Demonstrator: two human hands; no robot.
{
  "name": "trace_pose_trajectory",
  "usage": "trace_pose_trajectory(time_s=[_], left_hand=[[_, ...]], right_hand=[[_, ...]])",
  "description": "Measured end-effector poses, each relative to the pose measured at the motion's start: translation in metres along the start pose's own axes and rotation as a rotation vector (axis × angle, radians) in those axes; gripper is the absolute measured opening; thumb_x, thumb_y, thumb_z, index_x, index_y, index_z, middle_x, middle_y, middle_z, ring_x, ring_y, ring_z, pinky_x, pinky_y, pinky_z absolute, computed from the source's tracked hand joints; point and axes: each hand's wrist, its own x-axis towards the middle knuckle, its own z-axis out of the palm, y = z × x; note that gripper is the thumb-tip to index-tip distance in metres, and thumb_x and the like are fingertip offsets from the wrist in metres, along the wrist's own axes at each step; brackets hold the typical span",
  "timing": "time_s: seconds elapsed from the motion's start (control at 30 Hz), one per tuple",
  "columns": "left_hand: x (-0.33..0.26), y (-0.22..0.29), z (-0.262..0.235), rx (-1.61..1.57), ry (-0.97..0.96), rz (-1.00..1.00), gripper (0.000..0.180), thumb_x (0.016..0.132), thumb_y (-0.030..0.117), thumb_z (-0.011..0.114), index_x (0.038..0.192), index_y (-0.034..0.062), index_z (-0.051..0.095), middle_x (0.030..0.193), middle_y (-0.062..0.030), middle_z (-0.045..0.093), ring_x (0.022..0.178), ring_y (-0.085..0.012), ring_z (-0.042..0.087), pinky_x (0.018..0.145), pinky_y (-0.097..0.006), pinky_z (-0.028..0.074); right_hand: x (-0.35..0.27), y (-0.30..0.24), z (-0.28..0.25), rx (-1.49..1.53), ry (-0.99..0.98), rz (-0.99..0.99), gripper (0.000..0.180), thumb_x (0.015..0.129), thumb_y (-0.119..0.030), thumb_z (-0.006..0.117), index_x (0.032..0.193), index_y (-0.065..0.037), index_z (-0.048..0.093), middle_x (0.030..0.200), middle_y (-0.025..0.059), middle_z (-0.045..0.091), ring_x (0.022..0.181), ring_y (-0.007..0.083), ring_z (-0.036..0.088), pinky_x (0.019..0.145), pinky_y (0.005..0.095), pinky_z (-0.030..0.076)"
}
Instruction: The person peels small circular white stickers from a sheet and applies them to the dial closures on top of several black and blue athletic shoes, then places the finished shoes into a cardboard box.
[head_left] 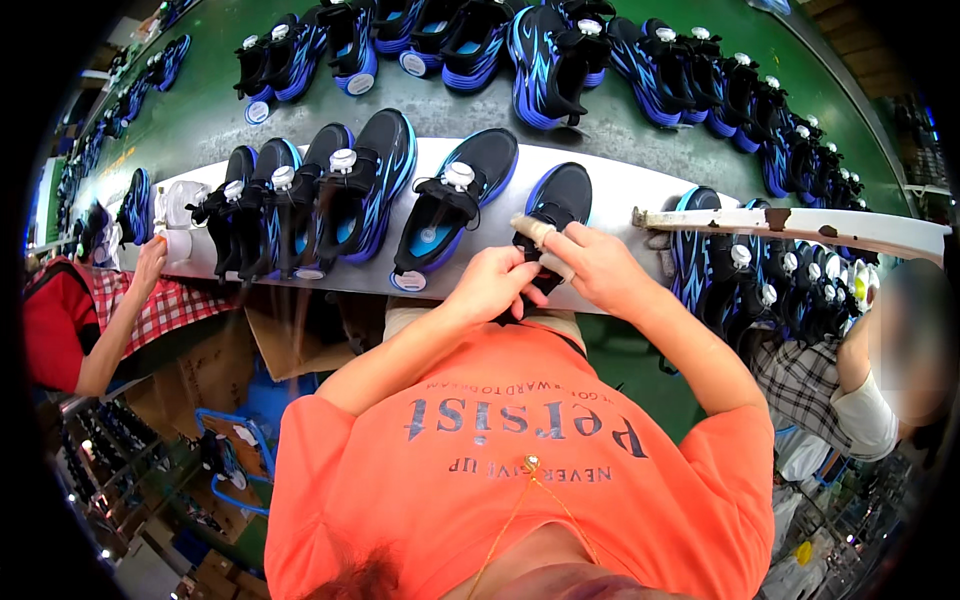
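A black and blue sneaker point(562, 193) lies at the near edge of the white work strip, toe pointing away from me. My left hand point(495, 284) is closed at its heel end, thumb and fingers bent together. From the other side my right hand point(600, 264) grips around the shoe's opening, with beige wraps on some fingers. The part between my fingertips is mostly hidden. Just left stands another sneaker point(430, 229) with a white round dial point(458, 177) on its strap and a round tag at its heel.
More sneakers point(365, 185) stand in a row to the left. Several others line the green table point(590, 150) beyond. A worn white bar point(800, 222) juts in at the right, above more shoes. One person's hand point(150, 262) is at the left; another person in a checked garment point(810, 390) is at the right.
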Motion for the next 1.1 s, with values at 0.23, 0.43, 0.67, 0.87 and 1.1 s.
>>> trace_pose_trajectory(time_s=[0.23,0.43,0.67,0.87,1.1], left_hand=[[-0.011,0.016,0.009,-0.098,0.012,-0.071,0.026,0.097,0.018,0.049,0.102,-0.0039,0.061,0.101,-0.0133,0.066,0.073,-0.016,0.067,0.052,-0.023,0.051],[-0.01,0.005,0.017,-0.192,0.063,0.018,0.029,0.097,0.021,0.049,0.106,-0.003,0.061,0.087,-0.0146,0.069,0.057,-0.0147,0.061,0.053,-0.023,0.048],[-0.011,0.001,0.005,-0.138,-0.026,-0.032,0.03,0.096,0.02,0.05,0.113,-0.0027,0.06,0.091,-0.0136,0.069,0.065,-0.0134,0.064,0.054,-0.023,0.048],[-0.061,0.033,-0.06,0.606,0.849,0.565,0.019,0.082,0.002,0.062,0.101,0.0013,0.065,0.091,-0.0107,0.063,0.075,-0.0198,0.061,0.067,-0.032,0.049],[-0.003,-0.014,-0.104,0.562,0.916,0.545,0.02,0.083,0.01,0.061,0.099,-0.002,0.064,0.086,-0.0156,0.062,0.074,-0.0292,0.062,0.068,-0.035,0.047]], right_hand=[[0.004,-0.006,-0.006,-0.127,0.203,-0.102,0.058,0.084,-0.023,0.061,0.14,-0.026,0.044,0.082,0.0124,0.051,0.07,0.0307,0.057,0.06,0.0411,0.048],[0.01,-0.017,-0.017,0.004,-0.052,0.15,0.062,0.079,-0.021,0.066,0.137,-0.027,0.046,0.079,0.0095,0.052,0.074,0.0294,0.056,0.06,0.0395,0.047],[0.024,-0.016,-0.008,0.121,-0.098,0.302,0.043,0.093,-0.032,0.052,0.136,-0.026,0.049,0.085,0.011,0.066,0.072,0.0329,0.063,0.061,0.0375,0.05],[0.064,0.006,-0.05,0.288,0.042,0.036,0.056,0.077,-0.017,0.071,0.131,-0.022,0.055,0.095,0.0117,0.057,0.086,0.0282,0.057,0.077,0.0351,0.048],[0.15,0.001,0.01,0.257,-0.021,-0.352,0.046,0.065,-0.017,0.076,0.108,-0.012,0.059,0.09,0.0134,0.054,0.088,0.0338,0.057,0.075,0.0411,0.047]])
